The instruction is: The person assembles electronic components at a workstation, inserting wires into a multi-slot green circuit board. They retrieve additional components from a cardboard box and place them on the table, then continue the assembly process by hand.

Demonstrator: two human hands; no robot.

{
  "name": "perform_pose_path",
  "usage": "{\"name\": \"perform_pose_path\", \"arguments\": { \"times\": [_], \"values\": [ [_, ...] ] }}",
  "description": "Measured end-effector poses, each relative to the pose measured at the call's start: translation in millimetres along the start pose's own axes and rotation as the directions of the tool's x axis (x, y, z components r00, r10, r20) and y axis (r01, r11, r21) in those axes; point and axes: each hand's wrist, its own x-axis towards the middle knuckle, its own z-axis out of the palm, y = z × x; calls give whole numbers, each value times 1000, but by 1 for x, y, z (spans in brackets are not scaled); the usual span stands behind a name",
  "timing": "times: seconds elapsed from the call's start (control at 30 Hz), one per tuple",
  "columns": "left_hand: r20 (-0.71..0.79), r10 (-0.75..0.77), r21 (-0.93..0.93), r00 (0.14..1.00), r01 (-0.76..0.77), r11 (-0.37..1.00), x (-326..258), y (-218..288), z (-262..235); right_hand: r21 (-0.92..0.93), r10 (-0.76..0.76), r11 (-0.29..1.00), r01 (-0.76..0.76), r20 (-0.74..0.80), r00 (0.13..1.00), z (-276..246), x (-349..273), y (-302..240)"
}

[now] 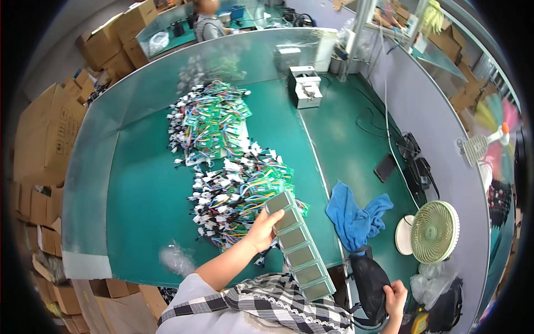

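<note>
My left hand (263, 229) grips the upper end of a long green panel (300, 253), a row of several square sections with grey faces, slanting down toward my lap. Just beyond it on the table lies a pile of small green circuit boards (272, 181) with coloured wires and white connectors. My right hand (396, 296) is at the lower right with its fingers curled on the side of a black bag (370, 281). The bag lies against the table's near edge; its contents are hidden.
A second heap of wired boards (214, 119) lies farther back. To the right are a blue cloth (356, 214), a phone (385, 167), a fan (435, 231) and cables. A small white machine (305, 87) stands at the back. Another person (208, 25) is beyond the partition.
</note>
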Motion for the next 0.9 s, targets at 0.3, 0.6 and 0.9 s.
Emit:
{"name": "perform_pose_path", "arguments": {
  "times": [0.3, 0.6, 0.9],
  "values": [
    [-98, 45, -72, 994, -52, 996, -3, 9, -49, 180, -435, 889, 422, 36, 900, 27, 109, -147],
    [-154, 33, -108, 988, -50, 993, 4, 13, -71, 153, -411, 895, 418, -78, 908, 34, 132, -190],
    [-102, 39, -129, 994, -53, 990, 6, 0, -73, 185, -400, 895, 407, -74, 914, 24, 122, -181]
  ]
}}
